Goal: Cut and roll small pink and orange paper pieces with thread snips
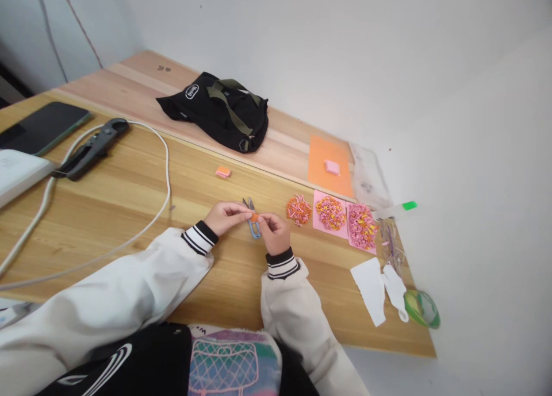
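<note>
Hands (252, 222) over wooden table (129, 200), white walls (388, 51)

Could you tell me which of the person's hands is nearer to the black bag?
Left. The left hand lies nearly straight below the black bag; the right hand lies farther down and rightward.

Bare desk (142, 212) lies open at nine o'clock of the hands (250, 223), out to the white cable (166, 154). At three o'clock three paper heaps (332, 212) stand close in a row, blocking that side. At twelve o'clock the wood is free up to the eraser (223, 172) and bag (219, 110). White scraps (371, 287) lie at four o'clock
</note>
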Available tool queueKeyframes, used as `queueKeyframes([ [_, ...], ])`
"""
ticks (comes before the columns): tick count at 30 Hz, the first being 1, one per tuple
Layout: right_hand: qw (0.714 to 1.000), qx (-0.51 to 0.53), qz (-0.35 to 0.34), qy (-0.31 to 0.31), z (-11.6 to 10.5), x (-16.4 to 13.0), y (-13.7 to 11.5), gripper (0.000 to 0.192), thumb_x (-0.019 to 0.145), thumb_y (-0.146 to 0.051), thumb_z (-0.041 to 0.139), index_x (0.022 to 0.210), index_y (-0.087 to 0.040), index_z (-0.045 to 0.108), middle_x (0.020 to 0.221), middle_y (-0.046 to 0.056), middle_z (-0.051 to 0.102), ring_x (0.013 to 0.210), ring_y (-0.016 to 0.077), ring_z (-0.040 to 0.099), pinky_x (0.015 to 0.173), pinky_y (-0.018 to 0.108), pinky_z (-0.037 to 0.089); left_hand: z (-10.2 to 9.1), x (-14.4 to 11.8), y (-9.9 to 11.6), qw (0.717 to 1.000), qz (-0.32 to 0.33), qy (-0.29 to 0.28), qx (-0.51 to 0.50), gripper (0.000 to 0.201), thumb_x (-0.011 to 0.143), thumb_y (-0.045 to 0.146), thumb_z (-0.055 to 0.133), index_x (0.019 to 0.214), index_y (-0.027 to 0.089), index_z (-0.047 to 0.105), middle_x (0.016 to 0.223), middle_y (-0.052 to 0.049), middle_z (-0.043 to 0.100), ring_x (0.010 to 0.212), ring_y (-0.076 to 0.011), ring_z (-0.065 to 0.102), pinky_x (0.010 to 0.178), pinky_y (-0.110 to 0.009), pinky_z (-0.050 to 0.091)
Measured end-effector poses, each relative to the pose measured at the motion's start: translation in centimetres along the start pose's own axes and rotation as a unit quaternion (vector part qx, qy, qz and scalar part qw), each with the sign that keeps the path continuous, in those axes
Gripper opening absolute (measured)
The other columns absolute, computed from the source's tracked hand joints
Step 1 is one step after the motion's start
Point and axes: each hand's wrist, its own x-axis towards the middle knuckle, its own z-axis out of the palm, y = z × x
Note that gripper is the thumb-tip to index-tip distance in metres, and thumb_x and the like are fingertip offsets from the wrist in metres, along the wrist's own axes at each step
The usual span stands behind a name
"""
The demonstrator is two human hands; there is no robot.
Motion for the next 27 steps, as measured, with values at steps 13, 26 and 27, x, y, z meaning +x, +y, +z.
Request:
queueKeyframes([
  [13,1.0,-0.012,-0.004,-0.005,0.03,-0.01,0.04,0.018,0.071,-0.031,0.055,0.069,-0.015,0.062,0.052,-0.001,0.056,0.047,0.0094,0.046,0.046,0.022,0.04,0.08,0.04,-0.04,1.0,0.015,0.006,0.009,0.023,0.052,0.036,0.074,0.061,0.015,0.07,0.068,-0.006,0.07,0.065,-0.016,0.062,0.066,-0.027,0.05],
  [26,1.0,-0.006,-0.003,-0.002,-0.09,-0.01,-0.18,0.02,0.071,-0.034,0.055,0.068,-0.016,0.062,0.05,-0.001,0.055,0.044,0.0087,0.045,0.043,0.021,0.039,0.03,0.09,0.09,0.999,0.03,-0.016,0.002,0.021,0.051,0.03,0.075,0.064,0.015,0.071,0.069,-0.006,0.069,0.065,-0.0157,0.062,0.063,-0.026,0.05],
  [27,1.0,-0.008,-0.005,-0.001,-0.1,-0.01,-0.2,0.02,0.071,-0.034,0.055,0.068,-0.016,0.062,0.051,-0.001,0.055,0.045,0.0091,0.046,0.044,0.021,0.04,0.02,0.09,0.06,1.0,0.028,-0.011,0.001,0.02,0.052,0.031,0.075,0.064,0.015,0.071,0.07,-0.006,0.07,0.066,-0.0159,0.062,0.065,-0.026,0.05],
])
